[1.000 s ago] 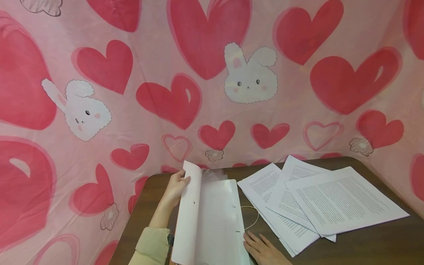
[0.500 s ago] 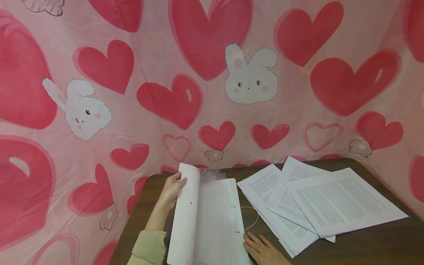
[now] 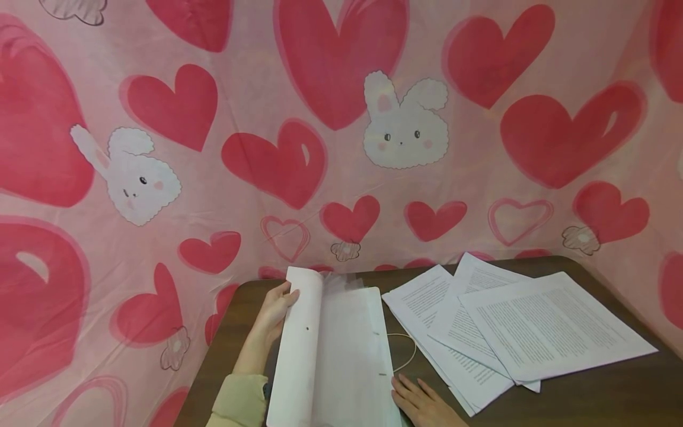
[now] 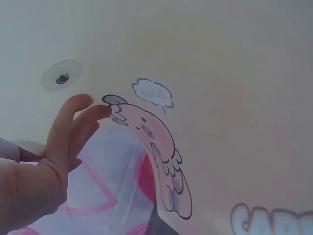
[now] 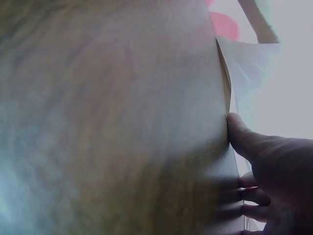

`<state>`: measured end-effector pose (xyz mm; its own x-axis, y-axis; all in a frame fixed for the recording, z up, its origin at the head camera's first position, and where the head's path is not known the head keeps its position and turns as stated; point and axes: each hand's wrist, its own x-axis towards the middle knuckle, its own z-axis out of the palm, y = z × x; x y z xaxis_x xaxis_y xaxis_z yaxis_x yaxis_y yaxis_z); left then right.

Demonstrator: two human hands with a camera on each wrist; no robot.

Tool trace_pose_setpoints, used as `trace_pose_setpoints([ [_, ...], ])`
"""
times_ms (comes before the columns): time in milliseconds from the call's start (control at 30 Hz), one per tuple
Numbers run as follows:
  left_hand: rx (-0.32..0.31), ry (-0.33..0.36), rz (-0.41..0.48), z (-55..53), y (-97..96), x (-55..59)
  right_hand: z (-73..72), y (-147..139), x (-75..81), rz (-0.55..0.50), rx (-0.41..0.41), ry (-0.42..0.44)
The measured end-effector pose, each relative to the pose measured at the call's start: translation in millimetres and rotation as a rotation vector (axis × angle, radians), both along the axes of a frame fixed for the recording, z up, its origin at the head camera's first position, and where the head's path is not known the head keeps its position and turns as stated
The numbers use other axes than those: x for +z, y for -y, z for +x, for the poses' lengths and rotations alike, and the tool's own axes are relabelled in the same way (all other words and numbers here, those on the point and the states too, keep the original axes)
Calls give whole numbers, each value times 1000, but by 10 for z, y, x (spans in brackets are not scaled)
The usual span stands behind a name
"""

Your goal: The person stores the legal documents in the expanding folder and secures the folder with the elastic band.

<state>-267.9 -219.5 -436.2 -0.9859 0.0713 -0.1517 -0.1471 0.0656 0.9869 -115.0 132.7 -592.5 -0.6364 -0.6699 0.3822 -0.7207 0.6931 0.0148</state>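
A white folder [image 3: 341, 356] is seen lying open on the dark wooden bench [image 3: 587, 397], near its front left part. Its left cover is raised and curled over, held at the upper edge by the left hand [image 3: 277, 308], thumb against the cover and fingers behind it. In the left wrist view the fingers [image 4: 73, 127] appear lightly bent against the cover's back. The right hand [image 3: 421, 400] is laid flat, fingers straight, on the bench at the folder's lower right edge; nothing is gripped by it. A thin elastic loop [image 3: 405, 353] lies just beside the folder. Printed sheets [image 3: 523, 326] are fanned, overlapping, to the right. A heart-and-bunny cloth [image 3: 341, 118] hangs behind.
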Motion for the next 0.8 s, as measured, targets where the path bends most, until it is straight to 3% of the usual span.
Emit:
trace_pose_setpoints([
  [200, -4, 16, 39, 6, 24, -90, 5, -4, -14, -9, -3, -29],
  [433, 14, 25, 68, -5, 40, -188, -5, -13, -20, -36, 25, -134],
  [800, 23, 58, 98, 0, 54, -299, -13, -18, -23, -44, 42, -150],
])
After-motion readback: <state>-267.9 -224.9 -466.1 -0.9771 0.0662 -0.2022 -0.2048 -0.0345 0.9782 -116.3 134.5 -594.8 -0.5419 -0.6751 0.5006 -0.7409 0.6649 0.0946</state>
